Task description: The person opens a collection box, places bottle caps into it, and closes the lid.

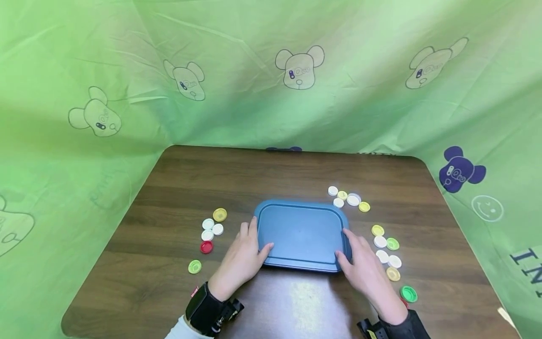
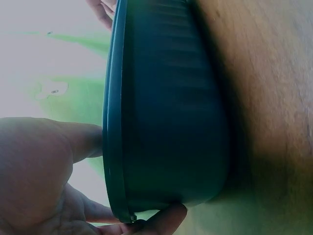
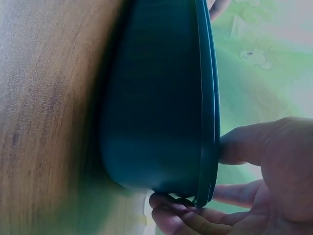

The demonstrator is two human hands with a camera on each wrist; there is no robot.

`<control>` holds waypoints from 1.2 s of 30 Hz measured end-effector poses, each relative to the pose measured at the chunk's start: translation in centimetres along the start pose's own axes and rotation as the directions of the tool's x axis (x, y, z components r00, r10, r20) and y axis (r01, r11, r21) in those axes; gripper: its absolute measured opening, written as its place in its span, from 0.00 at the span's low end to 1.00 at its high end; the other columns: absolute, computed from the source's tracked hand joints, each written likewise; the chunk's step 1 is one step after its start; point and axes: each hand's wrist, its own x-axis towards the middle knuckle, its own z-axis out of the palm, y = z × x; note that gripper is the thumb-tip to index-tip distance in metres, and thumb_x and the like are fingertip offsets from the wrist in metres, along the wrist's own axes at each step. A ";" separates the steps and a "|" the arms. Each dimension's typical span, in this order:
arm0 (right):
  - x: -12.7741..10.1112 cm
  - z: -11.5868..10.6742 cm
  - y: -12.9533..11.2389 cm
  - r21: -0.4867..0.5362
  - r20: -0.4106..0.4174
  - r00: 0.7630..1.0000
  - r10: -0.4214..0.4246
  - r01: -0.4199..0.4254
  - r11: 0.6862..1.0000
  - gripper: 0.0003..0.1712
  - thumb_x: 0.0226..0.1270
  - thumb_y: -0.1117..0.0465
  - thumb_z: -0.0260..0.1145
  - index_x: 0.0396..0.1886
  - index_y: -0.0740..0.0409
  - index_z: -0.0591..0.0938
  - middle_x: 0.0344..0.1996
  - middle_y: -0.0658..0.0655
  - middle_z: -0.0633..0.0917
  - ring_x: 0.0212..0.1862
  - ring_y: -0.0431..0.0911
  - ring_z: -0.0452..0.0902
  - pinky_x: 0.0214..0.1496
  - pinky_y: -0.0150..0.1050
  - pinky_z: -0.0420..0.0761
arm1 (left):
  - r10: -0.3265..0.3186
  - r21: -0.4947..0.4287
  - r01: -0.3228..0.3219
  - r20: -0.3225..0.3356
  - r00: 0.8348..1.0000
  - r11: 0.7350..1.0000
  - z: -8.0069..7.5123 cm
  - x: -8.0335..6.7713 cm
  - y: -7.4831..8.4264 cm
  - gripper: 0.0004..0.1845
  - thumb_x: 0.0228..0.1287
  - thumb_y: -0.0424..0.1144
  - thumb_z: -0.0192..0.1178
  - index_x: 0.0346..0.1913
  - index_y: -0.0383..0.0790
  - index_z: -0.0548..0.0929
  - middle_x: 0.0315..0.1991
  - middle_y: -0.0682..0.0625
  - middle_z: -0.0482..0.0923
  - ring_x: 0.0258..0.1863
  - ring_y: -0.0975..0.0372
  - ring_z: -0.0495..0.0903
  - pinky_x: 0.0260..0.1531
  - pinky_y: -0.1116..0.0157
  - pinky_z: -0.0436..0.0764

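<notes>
A blue rectangular box with a raised-rim lid sits on the wooden table, its deep side wall showing in the left wrist view. My left hand grips the box's left side, thumb on the lid's edge and fingers around the side below the rim. On the opposite side my right hand holds it the same way, with the thumb on the lid's edge. In the right wrist view, right fingertips reach around the end of the box under the lid rim. The lid covers the inside.
Several round caps lie left of the box, among them a red cap and a light green cap. More white, yellow and green caps lie behind and to the right. A green printed cloth surrounds the brown table.
</notes>
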 end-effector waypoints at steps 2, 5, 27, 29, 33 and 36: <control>-0.2 -0.1 -0.1 -0.006 0.009 1.000 0.010 -0.010 1.000 0.36 0.69 0.59 0.66 0.72 0.69 0.67 0.60 0.75 0.76 0.60 0.66 0.76 0.58 0.63 0.76 | 0.001 -0.005 -0.001 -0.001 1.000 1.000 0.1 -0.2 0.0 0.43 0.68 0.49 0.66 0.73 0.23 0.61 0.56 0.32 0.69 0.47 0.47 0.77 0.46 0.51 0.81; -0.6 -0.1 -0.1 -0.012 0.018 1.000 0.021 -0.021 1.000 0.37 0.69 0.58 0.67 0.72 0.69 0.68 0.60 0.74 0.76 0.59 0.65 0.76 0.57 0.63 0.77 | 0.004 -0.013 -0.004 -0.005 1.000 1.000 0.2 -0.5 0.0 0.43 0.68 0.48 0.67 0.73 0.23 0.61 0.56 0.32 0.69 0.47 0.48 0.77 0.46 0.51 0.81; -1.1 0.1 0.5 0.028 -0.073 0.997 -0.039 0.041 0.999 0.35 0.66 0.60 0.70 0.70 0.67 0.71 0.55 0.72 0.80 0.53 0.62 0.79 0.53 0.60 0.79 | -0.008 -0.064 0.006 -0.024 1.000 0.998 0.1 -1.1 0.1 0.42 0.67 0.47 0.67 0.73 0.24 0.61 0.57 0.32 0.68 0.49 0.48 0.76 0.47 0.51 0.81; -1.1 0.1 0.5 0.029 -0.076 0.996 -0.041 0.044 0.999 0.35 0.66 0.60 0.70 0.70 0.67 0.71 0.55 0.72 0.80 0.53 0.62 0.79 0.52 0.60 0.79 | -0.016 -0.068 0.014 -0.022 1.000 0.998 0.1 -1.0 0.1 0.42 0.67 0.47 0.67 0.73 0.25 0.61 0.57 0.33 0.68 0.49 0.48 0.76 0.47 0.50 0.80; -1.1 0.1 0.5 0.026 -0.075 0.996 -0.039 0.041 0.999 0.35 0.65 0.61 0.71 0.70 0.67 0.72 0.54 0.71 0.80 0.49 0.59 0.80 0.49 0.57 0.80 | -0.035 -0.081 0.034 -0.016 0.999 0.996 0.2 -0.9 0.1 0.43 0.66 0.48 0.68 0.73 0.25 0.61 0.57 0.33 0.69 0.48 0.48 0.77 0.47 0.50 0.80; -1.0 0.1 0.6 0.031 -0.080 0.996 -0.041 0.043 0.999 0.35 0.65 0.61 0.71 0.70 0.66 0.72 0.53 0.70 0.81 0.44 0.56 0.80 0.44 0.54 0.81 | -0.043 -0.088 0.041 -0.017 0.999 0.995 0.2 -0.8 0.0 0.43 0.65 0.48 0.69 0.73 0.26 0.62 0.57 0.34 0.69 0.47 0.48 0.77 0.47 0.50 0.80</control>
